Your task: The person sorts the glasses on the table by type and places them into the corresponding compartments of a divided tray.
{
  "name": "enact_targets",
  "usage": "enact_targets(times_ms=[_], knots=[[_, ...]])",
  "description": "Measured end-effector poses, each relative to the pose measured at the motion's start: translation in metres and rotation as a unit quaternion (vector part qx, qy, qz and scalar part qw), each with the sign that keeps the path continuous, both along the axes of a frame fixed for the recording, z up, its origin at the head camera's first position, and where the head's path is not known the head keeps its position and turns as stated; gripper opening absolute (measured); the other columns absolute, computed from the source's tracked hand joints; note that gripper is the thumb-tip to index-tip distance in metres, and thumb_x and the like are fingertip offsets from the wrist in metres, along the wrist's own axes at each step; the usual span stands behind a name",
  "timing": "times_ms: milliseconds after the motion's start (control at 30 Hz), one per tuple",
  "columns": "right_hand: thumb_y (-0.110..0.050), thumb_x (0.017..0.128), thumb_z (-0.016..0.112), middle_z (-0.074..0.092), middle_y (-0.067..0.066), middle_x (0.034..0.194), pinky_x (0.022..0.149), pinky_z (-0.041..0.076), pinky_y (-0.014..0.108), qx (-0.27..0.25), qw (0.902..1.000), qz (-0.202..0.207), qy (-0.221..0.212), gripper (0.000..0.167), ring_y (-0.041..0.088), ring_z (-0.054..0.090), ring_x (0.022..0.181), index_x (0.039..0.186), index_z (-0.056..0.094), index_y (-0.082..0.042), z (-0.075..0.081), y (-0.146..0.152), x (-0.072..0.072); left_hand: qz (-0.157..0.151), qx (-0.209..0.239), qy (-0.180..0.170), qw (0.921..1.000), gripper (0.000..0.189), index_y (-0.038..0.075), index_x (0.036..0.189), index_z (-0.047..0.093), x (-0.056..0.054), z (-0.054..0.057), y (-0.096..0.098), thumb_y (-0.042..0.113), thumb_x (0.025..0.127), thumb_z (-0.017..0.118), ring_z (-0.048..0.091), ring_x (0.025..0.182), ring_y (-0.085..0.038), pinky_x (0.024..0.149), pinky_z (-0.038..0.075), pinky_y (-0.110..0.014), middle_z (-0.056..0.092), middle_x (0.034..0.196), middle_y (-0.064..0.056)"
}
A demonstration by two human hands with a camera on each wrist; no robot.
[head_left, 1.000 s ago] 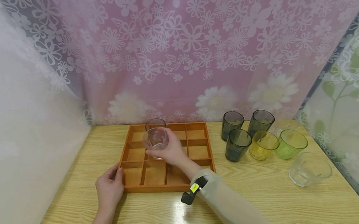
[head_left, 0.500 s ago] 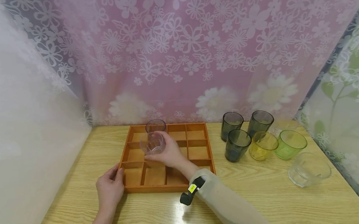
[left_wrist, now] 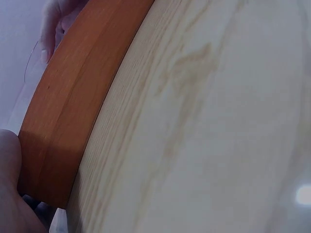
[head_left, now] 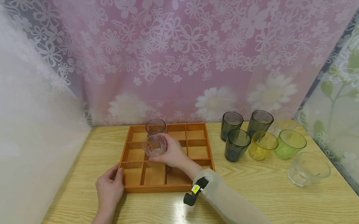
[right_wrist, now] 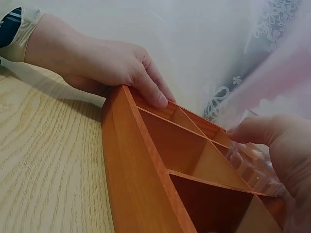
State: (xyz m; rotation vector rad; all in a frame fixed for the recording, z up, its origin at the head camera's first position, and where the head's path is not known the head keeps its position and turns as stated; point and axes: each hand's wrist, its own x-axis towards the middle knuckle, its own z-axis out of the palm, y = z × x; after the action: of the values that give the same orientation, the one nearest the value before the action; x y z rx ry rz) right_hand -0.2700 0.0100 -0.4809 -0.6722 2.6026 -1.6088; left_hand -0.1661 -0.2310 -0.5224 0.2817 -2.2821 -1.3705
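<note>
My right hand [head_left: 171,152] grips a clear glass [head_left: 155,146] by its side, thumb and fingers around it. The glass is upright at the middle compartment of a divided wooden tray [head_left: 160,188]; its base is hard to make out. Just behind it a clear glass with a purple rim [head_left: 155,126] stands in the back row. At the tray's near left side my left hand [head_left: 110,186] holds the frame, the thumb [right_wrist: 154,94] over the rim on the inside. In the right wrist view the held glass [right_wrist: 257,167] shows partly behind my right hand [right_wrist: 291,150].
On the right stand several glasses: dark grey tumblers [head_left: 236,146], a yellow glass [head_left: 263,146], a green glass [head_left: 290,145] and a clear glass [head_left: 308,170]. Another clear one, barely visible, is behind the green glass. A pink flowered curtain [head_left: 175,56] hangs at the table's back edge.
My right hand has lowered the clear glass a little, shifting it left and then back right over the tray. The left hand and tray stay put.
</note>
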Motion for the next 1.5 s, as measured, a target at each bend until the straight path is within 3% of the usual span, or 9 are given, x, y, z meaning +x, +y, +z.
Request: enact_targets(times_ms=[333, 733, 933, 1200, 1367, 1500], knots=[[-0.023, 0.073, 0.1, 0.061, 0.013, 0.145, 0.109, 0.048, 0.043, -0.004, 0.9999, 0.006, -0.01, 0.096, 0.029, 0.057, 0.132, 0.153, 0.05, -0.002, 0.003, 0.003, 0.003, -0.005, -0.005, -0.003, 1.0, 0.026, -0.008, 0.125, 0.074, -0.001, 0.002, 0.001, 0.004, 0.103, 0.067, 0.073, 0.102, -0.033, 0.072, 0.047, -0.004, 0.075, 0.114, -0.024], [-0.018, 0.076, 0.099, 0.054, 0.016, 0.151, 0.115, 0.043, 0.042, -0.068, 0.9962, 0.019, -0.052, 0.097, 0.034, 0.053, 0.14, 0.155, 0.046, 0.001, 0.004, 0.012, 0.006, -0.004, -0.006, -0.005, 1.0, 0.027, -0.008, 0.127, 0.073, 0.001, 0.002, -0.001, 0.005, 0.103, 0.067, 0.072, 0.104, -0.035, 0.074, 0.046, -0.002, 0.075, 0.116, -0.025], [-0.017, 0.076, 0.099, 0.056, 0.014, 0.151, 0.115, 0.042, 0.037, -0.072, 0.9961, 0.012, -0.049, 0.098, 0.028, 0.053, 0.14, 0.156, 0.045, 0.001, 0.01, 0.021, 0.012, -0.003, -0.008, -0.007, 0.9999, 0.028, -0.008, 0.128, 0.072, 0.001, 0.001, 0.0, 0.005, 0.103, 0.067, 0.072, 0.104, -0.035, 0.073, 0.046, -0.003, 0.075, 0.116, -0.025], [-0.014, 0.078, 0.097, 0.055, 0.02, 0.15, 0.117, 0.039, 0.055, -0.108, 0.9926, 0.014, -0.054, 0.094, 0.04, 0.051, 0.14, 0.154, 0.045, 0.002, 0.018, 0.037, 0.022, -0.003, -0.009, -0.015, 0.9998, 0.029, -0.007, 0.13, 0.071, 0.0, 0.001, -0.001, 0.005, 0.104, 0.066, 0.071, 0.108, -0.032, 0.075, 0.046, -0.003, 0.074, 0.118, -0.023], [-0.012, 0.077, 0.098, 0.057, 0.014, 0.149, 0.117, 0.041, 0.045, -0.119, 0.9921, 0.008, -0.038, 0.091, 0.033, 0.052, 0.14, 0.153, 0.049, -0.001, 0.024, 0.05, 0.028, -0.003, -0.004, -0.017, 0.9998, 0.029, -0.008, 0.13, 0.071, 0.0, 0.002, 0.0, 0.005, 0.104, 0.066, 0.071, 0.109, -0.033, 0.075, 0.046, -0.003, 0.074, 0.119, -0.024], [-0.011, 0.078, 0.097, 0.058, 0.011, 0.149, 0.117, 0.04, 0.045, -0.127, 0.9916, 0.014, -0.019, 0.087, 0.031, 0.052, 0.14, 0.151, 0.051, -0.002, 0.026, 0.061, 0.033, 0.001, -0.007, -0.016, 0.9998, 0.029, -0.008, 0.129, 0.072, 0.0, 0.003, 0.0, 0.004, 0.103, 0.066, 0.071, 0.109, -0.032, 0.075, 0.045, -0.002, 0.074, 0.119, -0.024]])
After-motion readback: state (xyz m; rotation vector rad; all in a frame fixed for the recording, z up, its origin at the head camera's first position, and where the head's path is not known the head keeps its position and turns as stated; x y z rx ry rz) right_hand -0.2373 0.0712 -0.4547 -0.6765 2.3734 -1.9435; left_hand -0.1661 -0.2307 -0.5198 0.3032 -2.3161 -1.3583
